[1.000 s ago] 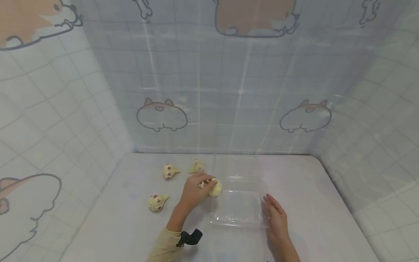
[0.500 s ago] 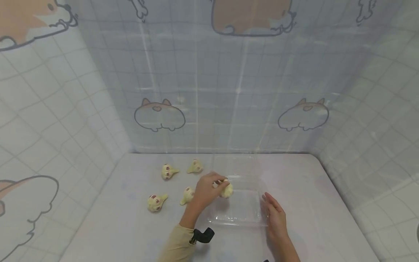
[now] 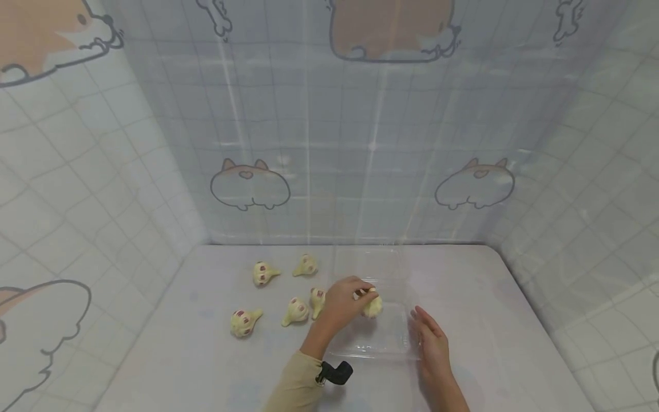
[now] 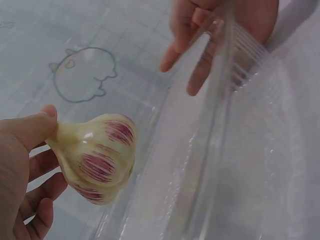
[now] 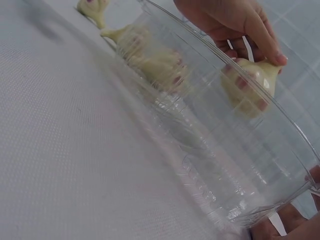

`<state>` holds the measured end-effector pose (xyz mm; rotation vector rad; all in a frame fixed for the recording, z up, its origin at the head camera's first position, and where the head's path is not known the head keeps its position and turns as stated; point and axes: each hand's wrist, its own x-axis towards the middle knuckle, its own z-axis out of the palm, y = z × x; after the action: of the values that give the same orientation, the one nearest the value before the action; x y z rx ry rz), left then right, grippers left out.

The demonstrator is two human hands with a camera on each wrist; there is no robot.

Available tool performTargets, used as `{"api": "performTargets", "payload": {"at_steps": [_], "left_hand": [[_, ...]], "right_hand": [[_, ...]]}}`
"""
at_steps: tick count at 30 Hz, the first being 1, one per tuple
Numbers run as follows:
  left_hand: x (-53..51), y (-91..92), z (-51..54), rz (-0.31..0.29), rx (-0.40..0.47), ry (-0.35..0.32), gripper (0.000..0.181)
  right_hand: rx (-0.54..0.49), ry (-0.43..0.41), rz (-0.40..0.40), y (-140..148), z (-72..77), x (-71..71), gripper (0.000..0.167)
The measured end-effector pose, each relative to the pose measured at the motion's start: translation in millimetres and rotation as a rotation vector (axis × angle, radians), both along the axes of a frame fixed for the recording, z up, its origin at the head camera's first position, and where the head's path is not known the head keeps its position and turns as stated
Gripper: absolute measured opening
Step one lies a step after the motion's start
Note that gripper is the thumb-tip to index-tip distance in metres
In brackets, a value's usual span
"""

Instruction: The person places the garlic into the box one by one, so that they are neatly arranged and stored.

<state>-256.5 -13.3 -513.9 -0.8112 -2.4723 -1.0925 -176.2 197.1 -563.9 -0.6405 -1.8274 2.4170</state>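
A pale garlic bulb with purple patches [image 4: 102, 160] hangs by its stem from my left hand [image 3: 346, 300], pinched between thumb and fingers. It is above the clear plastic container [image 3: 391, 335], apart from its floor. At the container's right wall is my right hand [image 3: 433, 346], its fingers [image 4: 201, 70] fairly straight and touching the side. Through the clear wall in the right wrist view, the held bulb and other bulbs show beyond. Part of the container's left side is hidden behind my left forearm.
Several more garlic bulbs lie on the white table left of the container, among them one bulb [image 3: 243, 323] at the near left and one [image 3: 317, 301] close to my left wrist. The container's clear lid [image 3: 366, 260] lies opened toward the back wall.
My left hand has carried the garlic bulb rightward, from the container's left edge to over its middle. Bulbs behind the arm have come into view. My right hand has stayed put.
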Motion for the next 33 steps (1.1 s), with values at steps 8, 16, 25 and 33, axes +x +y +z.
{"api": "performTargets", "payload": {"at_steps": [8,16,25,33], "left_hand": [[-3.2,20.0,-2.6,-0.029,-0.062,0.001,0.017],[-8.8,37.8,-8.4,-0.026,-0.104,-0.009,0.022],[-12.0,55.1,-10.9,-0.044,-0.1,-0.113,0.026],[-14.2,57.9,-15.1,-0.041,-0.117,-0.132,0.026]], "right_hand": [[0.008,-0.007,0.006,1,-1.2,-0.8,0.048],[0.016,0.008,-0.019,2,-3.7,-0.9,0.048],[0.011,0.005,-0.008,3,-5.2,0.4,0.046],[-0.009,0.006,-0.023,2,-4.6,0.5,0.048]]}}
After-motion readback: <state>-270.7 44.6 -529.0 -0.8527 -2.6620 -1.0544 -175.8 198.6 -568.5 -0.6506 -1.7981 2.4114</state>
